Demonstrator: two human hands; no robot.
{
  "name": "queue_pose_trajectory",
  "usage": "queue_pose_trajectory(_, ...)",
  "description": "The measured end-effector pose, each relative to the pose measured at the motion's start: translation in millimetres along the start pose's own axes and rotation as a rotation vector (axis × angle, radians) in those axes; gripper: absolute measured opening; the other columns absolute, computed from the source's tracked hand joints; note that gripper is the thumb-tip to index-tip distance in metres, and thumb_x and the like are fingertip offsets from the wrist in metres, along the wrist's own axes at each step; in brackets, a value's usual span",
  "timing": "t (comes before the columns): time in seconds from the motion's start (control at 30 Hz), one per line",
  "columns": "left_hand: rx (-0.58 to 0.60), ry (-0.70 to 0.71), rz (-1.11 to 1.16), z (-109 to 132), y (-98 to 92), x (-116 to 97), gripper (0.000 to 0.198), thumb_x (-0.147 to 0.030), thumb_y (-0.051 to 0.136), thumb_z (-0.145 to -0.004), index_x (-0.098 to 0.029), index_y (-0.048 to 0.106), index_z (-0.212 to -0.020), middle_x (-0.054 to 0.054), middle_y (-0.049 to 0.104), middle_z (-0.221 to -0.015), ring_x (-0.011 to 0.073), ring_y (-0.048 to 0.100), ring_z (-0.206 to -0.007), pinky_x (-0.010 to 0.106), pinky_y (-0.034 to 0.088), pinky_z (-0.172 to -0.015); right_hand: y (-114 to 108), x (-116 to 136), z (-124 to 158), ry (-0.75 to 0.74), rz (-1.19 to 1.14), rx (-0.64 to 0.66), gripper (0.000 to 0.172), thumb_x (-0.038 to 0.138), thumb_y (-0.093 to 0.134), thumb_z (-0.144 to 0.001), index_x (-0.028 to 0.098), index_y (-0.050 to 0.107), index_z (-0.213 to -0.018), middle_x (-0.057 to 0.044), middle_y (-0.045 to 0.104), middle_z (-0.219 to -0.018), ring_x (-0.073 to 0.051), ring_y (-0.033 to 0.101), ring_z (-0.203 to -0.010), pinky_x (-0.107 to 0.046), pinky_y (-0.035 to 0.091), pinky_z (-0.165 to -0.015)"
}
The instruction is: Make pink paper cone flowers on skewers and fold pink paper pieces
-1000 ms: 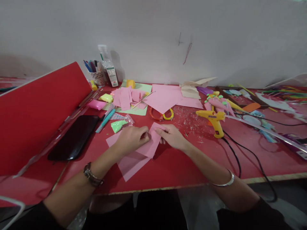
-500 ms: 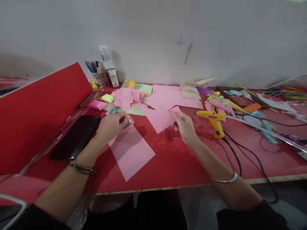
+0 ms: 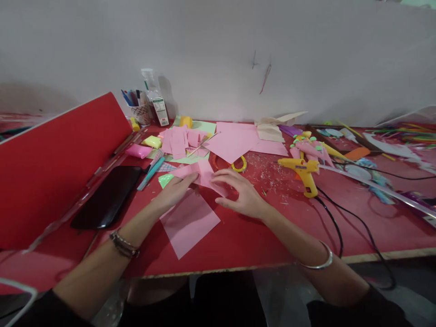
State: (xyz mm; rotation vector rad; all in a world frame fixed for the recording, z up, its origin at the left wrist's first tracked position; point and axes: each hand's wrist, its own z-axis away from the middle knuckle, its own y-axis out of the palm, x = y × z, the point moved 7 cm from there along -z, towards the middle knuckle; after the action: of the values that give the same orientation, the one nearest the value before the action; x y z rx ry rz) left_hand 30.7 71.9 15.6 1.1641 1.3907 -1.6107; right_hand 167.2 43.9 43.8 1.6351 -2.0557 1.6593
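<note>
Pinched in left grip (image 3: 173,191): bent pink sheet (image 3: 206,175), thumb laid on the upper face, fingers mostly hidden beneath. Just over the red tabletop (image 3: 248,240) or resting on it; too hard to judge.

Long axis roughly left to right, from a far-left end beyond the left knuckles to a near-right corner, slanting toward the right palm. Crease-like line across the middle, just beside the left thumb tip. From left grip, then: main spread of the bent pink sheet away and to the right.

Right grip (image 3: 244,195): thumb and fingers spread apart, open side facing left, fingertips at the right part of the sheet. Contact there likely, not certain. Nearer to the near-right corner than left grip; farther from the crease.

On the near side, flat pink square (image 3: 190,229) on the tabletop, one corner toward the near edge. Beyond the bent sheet, red and yellow loop handles (image 3: 244,164). Well off to the right, yellow glue gun (image 3: 308,176). Close by left grip, green packet (image 3: 165,180).
</note>
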Motion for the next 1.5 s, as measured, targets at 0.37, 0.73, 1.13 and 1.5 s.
queue_pose_trajectory(0.37, 0.053, 0.214, -0.089, 18.5, 23.6, -20.1, 0.028, -0.036, 0.039, -0.078, -0.019, 0.056, -0.063, 0.001, 0.060, -0.066, 0.0148, 0.055, -0.066, 0.024, 0.044, -0.056, -9.7, -14.7, 1.4, 0.243, -0.006, -0.211, 0.029, 0.038, 0.037, -0.079, 0.019, 0.039, -0.058, 0.000, 0.045, -0.058, -0.012, 0.044, -0.057, -0.026, 0.036, -0.056)
queue_pose_trajectory(0.73, -0.527, 0.447, -0.364, 13.2, -15.9, -25.5, 0.041, -0.019, 0.056, -0.065, -0.018, 0.044, -0.104, 0.009, 0.047, -0.110, 0.0209, 0.043, -0.103, 0.036, 0.038, -0.086, -6.7, -35.7, 5.5, 0.461, -0.506, -0.232, 0.038, 0.053, 0.048, -0.068, 0.017, 0.043, -0.057, 0.003, 0.038, -0.054, -0.007, 0.034, -0.050, -0.021, 0.030, -0.046)
queue_pose_trajectory(1.13, -0.125, 0.459, -0.445, 17.7, 11.7, -35.7, 0.023, -0.021, 0.035, -0.079, -0.016, 0.048, -0.061, -0.001, 0.052, -0.057, 0.0103, 0.045, -0.054, 0.022, 0.034, -0.053, 18.7, -21.5, 3.9, 0.457, -0.621, 0.036, 0.038, 0.053, 0.049, -0.068, 0.016, 0.051, -0.062, 0.002, 0.049, -0.058, -0.009, 0.044, -0.056, -0.022, 0.035, -0.052)
queue_pose_trajectory(1.5, -0.047, 0.311, -0.107, 12.3, 18.0, -26.5, 0.033, -0.029, 0.044, -0.075, -0.018, 0.030, -0.047, -0.006, 0.028, -0.048, 0.0073, 0.027, -0.047, 0.021, 0.025, -0.046, 20.8, -21.7, 3.9, 0.417, -0.562, 0.065, 0.041, 0.051, 0.042, -0.074, 0.018, 0.031, -0.051, 0.006, 0.027, -0.052, -0.005, 0.025, -0.047, -0.020, 0.021, -0.043)
